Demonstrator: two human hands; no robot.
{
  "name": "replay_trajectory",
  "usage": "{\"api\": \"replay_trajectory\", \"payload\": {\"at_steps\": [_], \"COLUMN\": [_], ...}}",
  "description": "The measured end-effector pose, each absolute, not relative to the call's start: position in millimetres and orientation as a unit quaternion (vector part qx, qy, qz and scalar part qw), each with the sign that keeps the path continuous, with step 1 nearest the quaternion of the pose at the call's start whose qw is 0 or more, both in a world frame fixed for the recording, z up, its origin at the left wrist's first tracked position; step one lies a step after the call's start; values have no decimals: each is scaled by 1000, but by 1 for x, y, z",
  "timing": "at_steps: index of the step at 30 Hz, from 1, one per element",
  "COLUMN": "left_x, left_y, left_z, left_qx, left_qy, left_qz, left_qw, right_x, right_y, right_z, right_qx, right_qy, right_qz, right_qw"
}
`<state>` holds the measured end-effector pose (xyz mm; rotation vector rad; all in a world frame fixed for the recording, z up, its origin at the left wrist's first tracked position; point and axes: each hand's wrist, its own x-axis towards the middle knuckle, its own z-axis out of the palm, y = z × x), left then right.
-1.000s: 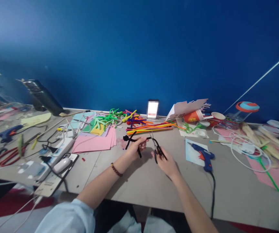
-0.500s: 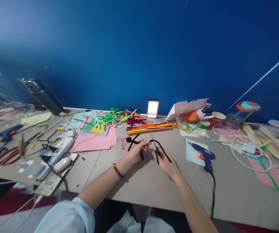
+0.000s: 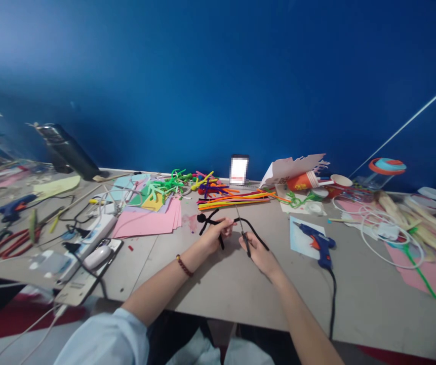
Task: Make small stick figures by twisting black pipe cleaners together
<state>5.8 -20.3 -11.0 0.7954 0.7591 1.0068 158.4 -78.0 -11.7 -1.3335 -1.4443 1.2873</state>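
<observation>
In the middle of the table, my left hand (image 3: 219, 236) is closed on a black pipe cleaner figure (image 3: 201, 218) with a round knob at one end. From its fingertips a long black pipe cleaner strand (image 3: 255, 234) runs right, curving down past my other hand. My right hand (image 3: 262, 254) is wrapped around a pair of scissors (image 3: 246, 242). The scissor blades point away from me and cross the strand close to my left fingertips. Whether the strand is cut through cannot be seen.
Colored pipe cleaners (image 3: 236, 200) lie behind my hands, before a propped-up phone (image 3: 239, 170). A blue glue gun (image 3: 318, 243) rests at right on light blue paper. Pink paper (image 3: 145, 224) and a power strip (image 3: 88, 243) with cables are at left.
The scissors have closed somewhat, their handles drawing together in my right hand. My left hand stays nearly still with the black figure.
</observation>
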Motion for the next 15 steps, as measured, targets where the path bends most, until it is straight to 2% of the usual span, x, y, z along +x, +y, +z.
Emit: {"api": "replay_trajectory", "payload": {"at_steps": [9,15], "left_x": [6,7], "left_y": [-20,-19], "left_z": [-13,-19], "left_qx": [335,351], "left_qy": [336,340], "left_qz": [471,468], "left_qw": [744,736], "right_x": [156,160], "right_y": [-72,-73], "right_z": [-18,-22], "right_qx": [-505,-476], "right_qy": [-551,-491], "right_qz": [529,634], "right_qw": [402,362]}}
